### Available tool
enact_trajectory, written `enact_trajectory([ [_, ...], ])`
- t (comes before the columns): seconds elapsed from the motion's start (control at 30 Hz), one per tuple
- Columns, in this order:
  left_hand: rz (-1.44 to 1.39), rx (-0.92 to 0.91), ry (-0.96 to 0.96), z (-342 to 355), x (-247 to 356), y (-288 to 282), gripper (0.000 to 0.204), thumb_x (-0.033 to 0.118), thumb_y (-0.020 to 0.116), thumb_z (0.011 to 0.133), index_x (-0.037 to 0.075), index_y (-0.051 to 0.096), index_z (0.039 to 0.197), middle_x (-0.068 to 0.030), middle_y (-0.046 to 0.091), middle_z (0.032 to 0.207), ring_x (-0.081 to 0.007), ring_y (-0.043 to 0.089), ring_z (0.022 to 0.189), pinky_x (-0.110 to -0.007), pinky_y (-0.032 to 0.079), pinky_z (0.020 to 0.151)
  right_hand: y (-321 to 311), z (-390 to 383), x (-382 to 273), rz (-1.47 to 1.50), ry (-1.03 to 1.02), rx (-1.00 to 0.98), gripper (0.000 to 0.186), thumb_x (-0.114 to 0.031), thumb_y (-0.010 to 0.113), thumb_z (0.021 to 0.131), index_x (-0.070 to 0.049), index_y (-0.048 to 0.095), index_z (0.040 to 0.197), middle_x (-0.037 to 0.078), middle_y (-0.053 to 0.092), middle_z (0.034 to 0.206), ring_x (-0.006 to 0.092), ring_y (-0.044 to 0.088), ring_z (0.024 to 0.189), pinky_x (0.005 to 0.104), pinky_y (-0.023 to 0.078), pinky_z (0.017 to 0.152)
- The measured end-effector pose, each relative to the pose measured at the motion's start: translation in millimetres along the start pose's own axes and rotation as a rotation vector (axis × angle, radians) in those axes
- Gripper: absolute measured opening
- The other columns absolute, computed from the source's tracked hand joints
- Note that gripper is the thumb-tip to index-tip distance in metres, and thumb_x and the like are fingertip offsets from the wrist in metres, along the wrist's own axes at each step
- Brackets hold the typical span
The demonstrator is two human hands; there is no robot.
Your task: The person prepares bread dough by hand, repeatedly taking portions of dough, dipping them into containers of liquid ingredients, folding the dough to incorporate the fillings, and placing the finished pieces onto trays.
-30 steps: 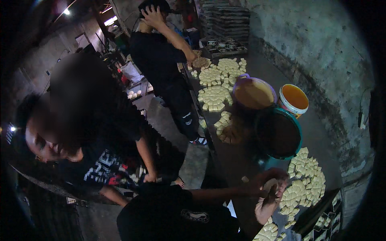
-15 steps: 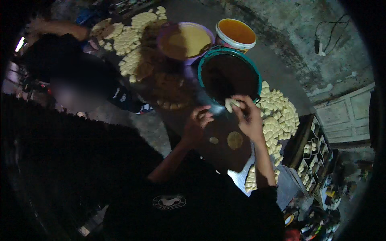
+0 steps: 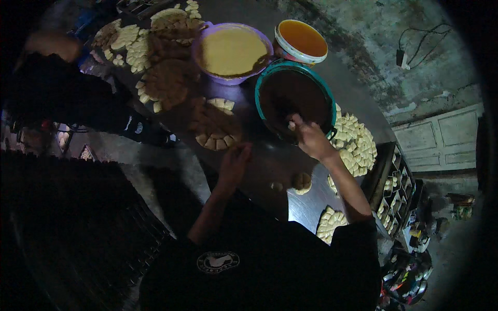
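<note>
My right hand (image 3: 313, 139) is over the near rim of a teal basin (image 3: 331, 93) with dark brown contents. Its fingers are closed around a small pale piece of dough (image 3: 291, 125). In shadow, my left hand (image 3: 236, 161) is beside the near edge of a round of cut dough (image 3: 218, 141); its fingers are too dark and smeared to read. Between my forearms, a small scored dough disc (image 3: 302, 184) and a loose dough lump (image 3: 276, 186) lie on the metal table (image 3: 259, 163).
Behind stand a purple basin (image 3: 228, 80) of pale yellow mixture and a white bucket (image 3: 282, 44) with orange contents. Cut dough pieces (image 3: 355, 145) spread at right, near a rack of trays (image 3: 394, 192). Another person's dark sleeve (image 3: 124, 122) is at left, near more dough (image 3: 137, 52).
My right hand has moved slightly left with the dough, down to the teal basin's rim. My left hand has moved left, away from the basin, toward the round of cut dough.
</note>
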State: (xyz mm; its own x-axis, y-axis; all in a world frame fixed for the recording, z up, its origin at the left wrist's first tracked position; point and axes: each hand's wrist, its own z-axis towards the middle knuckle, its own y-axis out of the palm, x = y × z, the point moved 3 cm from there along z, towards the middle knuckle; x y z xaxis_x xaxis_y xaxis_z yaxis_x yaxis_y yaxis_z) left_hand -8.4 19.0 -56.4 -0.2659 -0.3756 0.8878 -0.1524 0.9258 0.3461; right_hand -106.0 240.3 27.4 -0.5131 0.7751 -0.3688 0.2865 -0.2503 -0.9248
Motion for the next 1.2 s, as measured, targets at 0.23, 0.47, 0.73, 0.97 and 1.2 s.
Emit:
enact_trajectory([
  [0.23, -0.031, -0.112, 0.004, 14.4, -5.4, -2.3, 0.022, 0.02, 0.058, 0.096, 0.003, 0.063, 0.108, 0.0007, 0.059, 0.088, -0.0074, 0.053, 0.082, -0.024, 0.045, 0.077, -10.0, 3.9, -15.3, 0.156, 0.114, 0.085, 0.022, -0.012, 0.05, 0.094, -0.008, 0.049, 0.115, 0.02, 0.06, 0.103, 0.0433, 0.058, 0.086, 0.0509, 0.045, 0.076],
  [0.47, 0.034, -0.225, -0.06, 7.1, 18.3, 11.0, 0.029, 0.022, 0.056, 0.097, 0.002, 0.058, 0.118, -0.0023, 0.06, 0.101, -0.0097, 0.054, 0.092, -0.026, 0.045, 0.083, -1.2, -3.8, -27.1, 0.678, 0.336, 0.234, 0.021, -0.015, 0.05, 0.098, -0.006, 0.054, 0.117, 0.014, 0.064, 0.108, 0.0267, 0.064, 0.094, 0.0351, 0.047, 0.083],
  [0.73, -0.412, -0.445, -0.097, -10.7, 43.7, 29.0, 0.039, 0.03, 0.041, 0.103, 0.0, 0.054, 0.124, -0.011, 0.059, 0.117, -0.0171, 0.055, 0.11, -0.032, 0.041, 0.098, -5.5, -13.6, -121.0, 1.508, 0.249, 0.544, 0.035, -0.005, 0.061, 0.091, -0.002, 0.048, 0.123, 0.011, 0.063, 0.109, 0.0155, 0.062, 0.096, 0.0324, 0.054, 0.085],
  [0.97, -0.731, -0.489, -0.169, -26.2, 85.5, 29.1, 0.037, 0.022, 0.049, 0.097, -0.002, 0.054, 0.124, -0.01, 0.056, 0.123, -0.0171, 0.052, 0.117, -0.031, 0.037, 0.102, -13.8, -29.8, -127.3, 1.168, 0.083, 0.488, 0.048, 0.005, 0.069, 0.08, 0.0, 0.055, 0.126, 0.012, 0.062, 0.118, 0.0222, 0.06, 0.111, 0.0325, 0.05, 0.092],
  [1.2, -0.32, -0.354, 0.169, -28.3, 96.7, 26.2, 0.036, -0.005, 0.063, 0.086, -0.003, 0.056, 0.121, -0.0118, 0.054, 0.127, -0.0175, 0.055, 0.114, -0.032, 0.044, 0.1, -30.9, -33.0, -156.3, 0.33, -0.041, 0.646, 0.025, 0.009, 0.068, 0.076, -0.001, 0.069, 0.099, 0.016, 0.06, 0.121, 0.0265, 0.066, 0.099, 0.0324, 0.055, 0.082],
])
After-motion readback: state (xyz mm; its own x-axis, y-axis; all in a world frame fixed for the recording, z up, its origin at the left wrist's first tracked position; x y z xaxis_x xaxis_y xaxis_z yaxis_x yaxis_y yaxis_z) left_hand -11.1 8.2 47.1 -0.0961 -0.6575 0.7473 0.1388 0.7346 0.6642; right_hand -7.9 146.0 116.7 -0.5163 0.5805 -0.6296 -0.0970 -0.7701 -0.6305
